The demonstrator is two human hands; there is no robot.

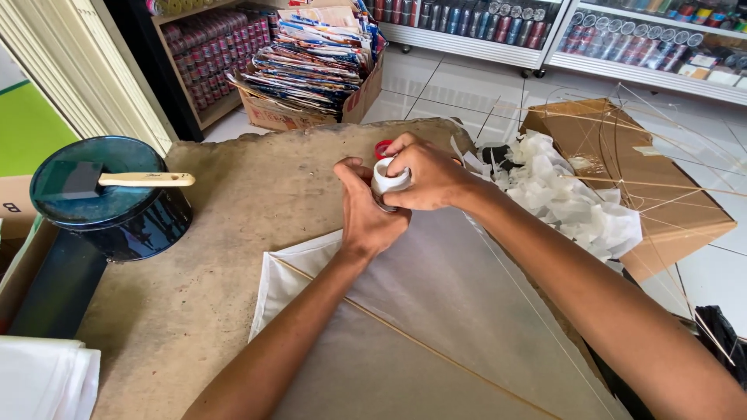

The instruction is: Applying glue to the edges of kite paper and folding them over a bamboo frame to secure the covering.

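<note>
My left hand (366, 214) and my right hand (426, 173) meet over the far part of a brown worktable (218, 257), both closed around a small white roll (387, 184) that looks like tape or thread. Below my forearms lies a white paper kite (436, 311) with a thin bamboo stick running diagonally across it. A small red object (382, 147) peeks out just behind my right hand.
A dark round tin (117, 210) with a foam brush (109, 180) across its lid stands at the left. Crumpled white paper scraps (568, 194) and a cardboard sheet with thin kite frames (638, 171) lie right. A box of printed papers (311, 62) and shelves stand beyond.
</note>
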